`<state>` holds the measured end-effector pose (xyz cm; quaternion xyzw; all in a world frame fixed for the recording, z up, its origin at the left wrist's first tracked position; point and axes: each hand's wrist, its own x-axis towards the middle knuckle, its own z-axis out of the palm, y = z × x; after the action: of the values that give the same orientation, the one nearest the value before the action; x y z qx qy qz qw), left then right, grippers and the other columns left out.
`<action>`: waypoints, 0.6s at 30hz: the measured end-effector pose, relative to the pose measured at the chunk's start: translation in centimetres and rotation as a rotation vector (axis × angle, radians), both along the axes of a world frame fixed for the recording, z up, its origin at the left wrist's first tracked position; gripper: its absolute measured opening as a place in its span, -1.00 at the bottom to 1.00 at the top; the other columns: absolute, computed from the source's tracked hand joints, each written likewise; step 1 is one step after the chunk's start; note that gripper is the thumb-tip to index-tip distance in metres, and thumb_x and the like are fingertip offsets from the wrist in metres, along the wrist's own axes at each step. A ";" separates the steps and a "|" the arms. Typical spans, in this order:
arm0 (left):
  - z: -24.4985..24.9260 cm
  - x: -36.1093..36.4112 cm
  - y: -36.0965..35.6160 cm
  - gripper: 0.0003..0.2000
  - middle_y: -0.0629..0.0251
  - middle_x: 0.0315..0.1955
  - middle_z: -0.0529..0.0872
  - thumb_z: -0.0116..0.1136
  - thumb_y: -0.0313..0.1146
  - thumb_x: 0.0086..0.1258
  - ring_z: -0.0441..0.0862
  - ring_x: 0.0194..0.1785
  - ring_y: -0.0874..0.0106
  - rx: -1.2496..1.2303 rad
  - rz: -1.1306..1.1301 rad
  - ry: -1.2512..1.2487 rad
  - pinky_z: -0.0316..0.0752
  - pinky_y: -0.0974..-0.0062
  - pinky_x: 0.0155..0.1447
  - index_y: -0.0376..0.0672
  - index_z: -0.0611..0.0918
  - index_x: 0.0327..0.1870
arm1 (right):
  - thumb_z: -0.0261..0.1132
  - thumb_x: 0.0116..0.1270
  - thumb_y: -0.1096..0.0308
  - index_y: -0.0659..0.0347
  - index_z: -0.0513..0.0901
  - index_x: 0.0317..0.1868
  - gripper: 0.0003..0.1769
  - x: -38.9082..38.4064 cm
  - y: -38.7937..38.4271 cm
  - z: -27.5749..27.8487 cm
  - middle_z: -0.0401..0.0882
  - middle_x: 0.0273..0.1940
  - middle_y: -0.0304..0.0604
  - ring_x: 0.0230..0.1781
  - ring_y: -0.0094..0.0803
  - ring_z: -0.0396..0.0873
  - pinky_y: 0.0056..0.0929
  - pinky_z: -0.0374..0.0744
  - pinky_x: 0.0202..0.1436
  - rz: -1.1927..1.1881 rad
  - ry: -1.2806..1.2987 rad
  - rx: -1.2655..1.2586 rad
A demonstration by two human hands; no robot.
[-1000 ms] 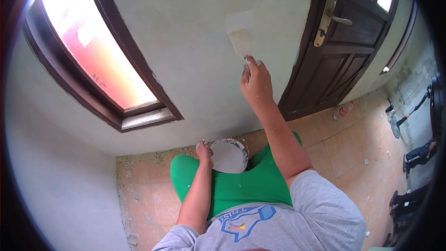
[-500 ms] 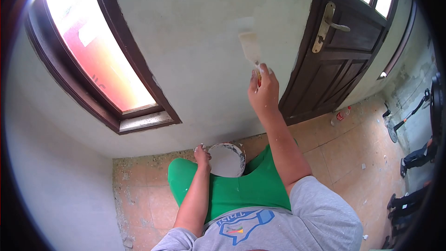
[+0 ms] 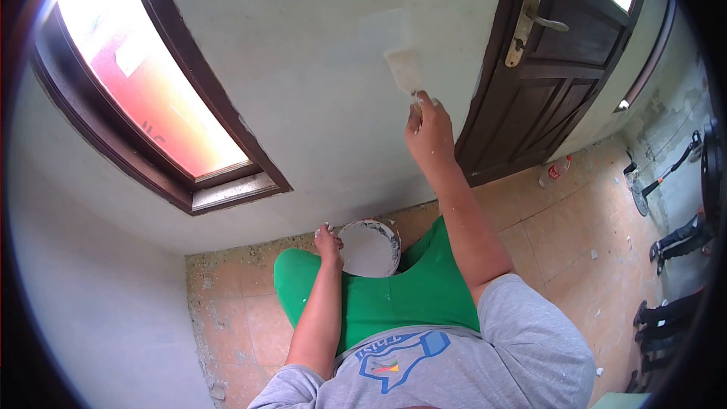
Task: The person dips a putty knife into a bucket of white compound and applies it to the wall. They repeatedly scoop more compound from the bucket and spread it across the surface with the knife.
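My right hand [image 3: 432, 132] is closed round the handle of a putty knife [image 3: 404, 70], its wide pale blade against or very near the wall [image 3: 326, 53] between window and door. A lighter, smoother patch shows on the wall just above the blade. Down by my left knee, my left hand [image 3: 329, 243] has its fingers curled at the rim of a round bucket [image 3: 395, 248] filled with pale grey paste [image 3: 366, 250]. Whether those fingers grip the rim or something small cannot be made out.
A dark-framed window [image 3: 219, 106] is at the left, a brown door [image 3: 556, 83] with a metal handle at the right. On the tiled floor [image 3: 560, 250] stands a red-labelled bottle [image 3: 556, 172]. Black equipment and dark-clothed legs [image 3: 670, 318] line the right edge.
The camera view has shifted slightly. The putty knife now sits a little lower against the wall, and the light patch above it looks wider. My left hand stays by the bucket.
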<state>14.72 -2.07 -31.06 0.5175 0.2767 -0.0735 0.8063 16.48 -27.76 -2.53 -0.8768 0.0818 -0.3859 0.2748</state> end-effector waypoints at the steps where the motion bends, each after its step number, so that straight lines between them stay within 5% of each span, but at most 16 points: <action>1: -0.1 0.0 0.0 -0.79 0.57 -0.68 0.26 0.03 -0.14 0.46 0.16 -0.71 0.63 -0.004 -0.010 -0.006 0.04 0.56 -0.62 0.06 0.35 -0.38 | 0.17 0.43 0.47 0.28 0.52 0.16 -0.69 -0.2 -0.1 -0.9 0.57 -0.21 0.22 -0.22 0.17 0.65 0.02 0.62 -0.23 -0.004 0.057 0.007; 8: 0.4 0.0 -0.4 -0.80 0.51 -0.67 0.28 0.00 -0.18 0.49 0.21 -0.70 0.61 -0.002 -0.004 0.001 0.10 0.55 -0.63 -0.01 0.38 -0.35 | 0.19 0.41 0.47 0.30 0.52 0.12 -0.70 -2.0 0.0 -1.9 0.56 -0.25 0.22 -0.26 0.16 0.63 0.03 0.58 -0.25 0.000 0.075 0.067; 13: 0.1 -0.1 -0.2 -0.79 0.51 -0.68 0.28 0.00 -0.17 0.49 0.20 -0.70 0.61 0.010 0.031 0.000 0.11 0.55 -0.63 -0.01 0.38 -0.36 | 0.24 0.37 0.53 0.31 0.53 0.10 -0.70 -0.3 -0.3 2.1 0.54 -0.35 0.17 -0.35 0.12 0.61 -0.04 0.51 -0.36 0.016 -0.388 -0.068; 18: 0.1 -0.2 0.1 -0.78 0.52 -0.69 0.28 -0.01 -0.18 0.50 0.20 -0.71 0.60 0.000 0.014 0.006 0.11 0.54 -0.63 -0.02 0.39 -0.37 | 0.23 0.37 0.51 0.30 0.53 0.12 -0.69 1.3 -0.6 4.6 0.56 -0.30 0.19 -0.33 0.15 0.62 -0.02 0.55 -0.33 0.048 -0.273 -0.004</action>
<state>14.49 -1.95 -30.95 0.5155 0.2826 -0.0695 0.8059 17.82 -28.33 2.04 -0.8183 0.0218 -0.4952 0.2910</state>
